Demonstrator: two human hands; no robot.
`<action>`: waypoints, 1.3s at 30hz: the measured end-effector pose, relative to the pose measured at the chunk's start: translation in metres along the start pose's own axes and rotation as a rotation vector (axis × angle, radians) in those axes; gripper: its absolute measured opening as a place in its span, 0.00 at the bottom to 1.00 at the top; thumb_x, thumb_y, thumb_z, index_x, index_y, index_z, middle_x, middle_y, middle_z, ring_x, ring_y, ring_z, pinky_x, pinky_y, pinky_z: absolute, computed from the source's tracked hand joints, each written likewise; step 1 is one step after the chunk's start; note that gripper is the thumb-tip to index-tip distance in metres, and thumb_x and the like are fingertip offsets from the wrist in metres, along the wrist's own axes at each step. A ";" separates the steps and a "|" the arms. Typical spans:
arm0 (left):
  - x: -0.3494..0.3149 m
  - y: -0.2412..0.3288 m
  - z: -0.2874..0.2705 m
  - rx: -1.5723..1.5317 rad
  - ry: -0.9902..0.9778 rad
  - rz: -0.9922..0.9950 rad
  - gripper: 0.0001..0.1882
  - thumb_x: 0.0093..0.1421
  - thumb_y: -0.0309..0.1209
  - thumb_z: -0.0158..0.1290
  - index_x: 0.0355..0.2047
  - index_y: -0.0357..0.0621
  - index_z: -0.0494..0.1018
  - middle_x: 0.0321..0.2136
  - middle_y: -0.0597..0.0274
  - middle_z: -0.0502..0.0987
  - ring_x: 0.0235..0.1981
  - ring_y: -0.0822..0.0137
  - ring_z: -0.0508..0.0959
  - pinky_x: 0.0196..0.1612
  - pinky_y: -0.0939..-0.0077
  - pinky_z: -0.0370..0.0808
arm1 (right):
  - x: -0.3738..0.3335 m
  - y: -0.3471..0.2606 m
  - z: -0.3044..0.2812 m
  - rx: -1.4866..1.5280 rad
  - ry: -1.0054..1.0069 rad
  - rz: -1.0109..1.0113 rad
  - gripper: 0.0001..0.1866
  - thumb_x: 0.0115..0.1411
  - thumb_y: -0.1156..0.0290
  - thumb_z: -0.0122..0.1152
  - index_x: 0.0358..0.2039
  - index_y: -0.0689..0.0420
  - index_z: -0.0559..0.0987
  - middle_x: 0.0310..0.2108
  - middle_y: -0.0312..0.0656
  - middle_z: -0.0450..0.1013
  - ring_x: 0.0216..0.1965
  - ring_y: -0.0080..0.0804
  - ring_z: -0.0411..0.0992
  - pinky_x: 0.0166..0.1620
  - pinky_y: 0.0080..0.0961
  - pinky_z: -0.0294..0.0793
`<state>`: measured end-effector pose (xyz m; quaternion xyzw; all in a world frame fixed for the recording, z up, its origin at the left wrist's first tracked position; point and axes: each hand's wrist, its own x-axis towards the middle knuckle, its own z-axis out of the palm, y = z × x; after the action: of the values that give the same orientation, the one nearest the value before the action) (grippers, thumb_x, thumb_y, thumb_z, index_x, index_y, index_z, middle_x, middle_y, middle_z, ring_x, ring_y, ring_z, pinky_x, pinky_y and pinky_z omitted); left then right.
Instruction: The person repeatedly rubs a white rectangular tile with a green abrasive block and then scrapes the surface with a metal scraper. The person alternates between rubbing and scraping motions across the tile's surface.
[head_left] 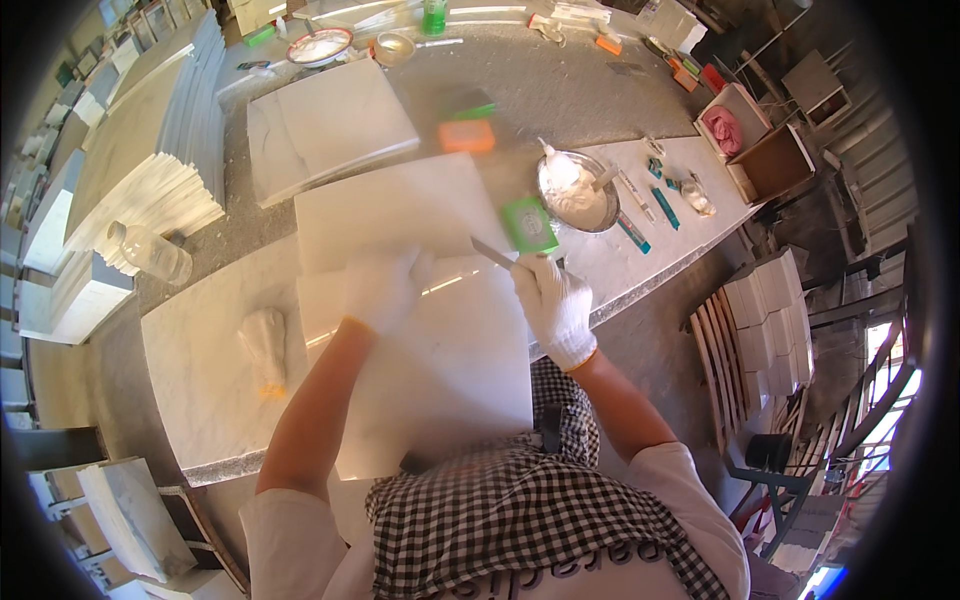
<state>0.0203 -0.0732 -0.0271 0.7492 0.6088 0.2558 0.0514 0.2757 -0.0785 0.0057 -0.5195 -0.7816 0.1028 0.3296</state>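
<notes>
My right hand (553,308), in a white knit glove, is closed around a putty knife. The knife's flat grey blade (491,252) points up and left, over the white marble-look slab (450,360) in front of me. Against the far part of that slab lies my left hand (385,288), also gloved; its fingers are smeared by motion. Another pale slab (395,212) adjoins the far edge of the near one. A green block (529,225) sits just beyond my right hand, beside a metal bowl (610,212) of white paste (575,190).
An orange block (467,136) lies past the slabs. A loose white glove (264,345) and a clear plastic bottle (150,252) are to the left. Slab stacks (150,130) rise at far left. Markers (634,233) lie right of the bowl; stacked white blocks (765,320) stand at right.
</notes>
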 end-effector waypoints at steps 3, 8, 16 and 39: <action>0.000 0.002 0.000 -0.001 0.070 0.037 0.16 0.66 0.38 0.53 0.24 0.43 0.74 0.21 0.50 0.76 0.25 0.46 0.76 0.32 0.51 0.73 | -0.018 -0.001 0.018 -0.054 0.119 -0.112 0.13 0.61 0.72 0.63 0.46 0.53 0.84 0.27 0.45 0.78 0.27 0.46 0.78 0.29 0.36 0.76; 0.002 0.001 0.001 -0.011 0.130 0.083 0.16 0.66 0.39 0.54 0.23 0.43 0.74 0.19 0.50 0.75 0.23 0.45 0.76 0.31 0.51 0.73 | -0.031 -0.005 0.033 -0.049 0.173 -0.125 0.18 0.58 0.67 0.65 0.50 0.52 0.85 0.40 0.44 0.81 0.33 0.44 0.80 0.31 0.35 0.79; -0.003 -0.003 0.006 -0.030 0.074 0.007 0.17 0.68 0.44 0.52 0.35 0.44 0.80 0.24 0.49 0.80 0.26 0.46 0.79 0.36 0.50 0.76 | -0.018 0.013 0.024 -0.020 0.269 0.024 0.14 0.64 0.70 0.61 0.49 0.52 0.85 0.35 0.45 0.81 0.34 0.44 0.79 0.35 0.34 0.78; 0.002 -0.005 0.011 -0.026 -0.031 -0.083 0.17 0.65 0.40 0.53 0.22 0.43 0.73 0.21 0.52 0.75 0.26 0.47 0.76 0.32 0.52 0.72 | 0.154 0.137 0.003 -0.459 -0.254 0.151 0.26 0.59 0.57 0.63 0.57 0.51 0.78 0.50 0.53 0.78 0.51 0.54 0.76 0.54 0.46 0.75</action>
<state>0.0208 -0.0672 -0.0379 0.7263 0.6352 0.2498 0.0812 0.3387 0.1181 -0.0025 -0.6203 -0.7787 0.0113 0.0939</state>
